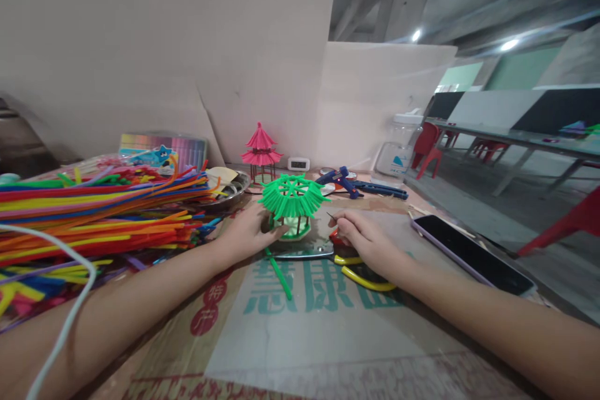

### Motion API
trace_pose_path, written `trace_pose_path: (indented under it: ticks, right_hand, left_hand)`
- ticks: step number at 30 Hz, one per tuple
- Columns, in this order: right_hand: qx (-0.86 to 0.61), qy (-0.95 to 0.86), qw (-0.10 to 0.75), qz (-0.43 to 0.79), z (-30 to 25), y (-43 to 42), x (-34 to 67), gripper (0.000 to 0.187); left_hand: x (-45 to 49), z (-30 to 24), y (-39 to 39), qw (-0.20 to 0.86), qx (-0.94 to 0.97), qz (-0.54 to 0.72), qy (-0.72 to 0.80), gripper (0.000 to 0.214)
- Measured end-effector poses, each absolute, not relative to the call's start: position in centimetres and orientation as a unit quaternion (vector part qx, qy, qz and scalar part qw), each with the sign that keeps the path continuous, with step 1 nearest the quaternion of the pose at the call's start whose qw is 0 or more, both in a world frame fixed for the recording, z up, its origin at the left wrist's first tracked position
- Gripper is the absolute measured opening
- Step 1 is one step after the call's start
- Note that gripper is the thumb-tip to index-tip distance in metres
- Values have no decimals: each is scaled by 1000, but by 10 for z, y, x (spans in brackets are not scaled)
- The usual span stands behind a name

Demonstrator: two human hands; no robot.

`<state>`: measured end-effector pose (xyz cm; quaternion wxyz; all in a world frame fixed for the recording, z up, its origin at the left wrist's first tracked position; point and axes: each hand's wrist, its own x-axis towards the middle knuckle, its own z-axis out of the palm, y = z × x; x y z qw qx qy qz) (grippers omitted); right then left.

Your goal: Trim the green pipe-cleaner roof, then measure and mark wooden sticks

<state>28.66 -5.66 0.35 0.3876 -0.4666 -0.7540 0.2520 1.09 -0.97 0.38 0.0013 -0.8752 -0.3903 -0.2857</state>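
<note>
The green pavilion (294,203) stands upright on a shiny plate (304,253). It is built of pipe cleaners, with a domed ribbed roof on thin posts over a pale base. The thin dark stick (330,217) is short and tilted, just right of the roof edge.

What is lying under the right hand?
Two yellow handles, likely of pliers, show on the cardboard under the right hand; the hand covers the tool's other end.
</note>
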Motion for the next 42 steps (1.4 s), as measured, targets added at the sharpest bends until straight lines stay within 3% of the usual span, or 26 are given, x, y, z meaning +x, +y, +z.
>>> trace_pose_path:
  ticks: [6,17,42]
  right_hand:
    - [-450,-752,389,283,4,-58,287,31]
    - [-394,-692,402,453,5,-61,283,52]
    - [-357,-663,414,512,-11,-64,276,45]
  left_hand:
    - [13,7,-12,8,-888,-295,-354,39]
    - [7,5,-11,67,-904,-255,-338,45]
    - [12,10,-20,72,-911,-287,-288,48]
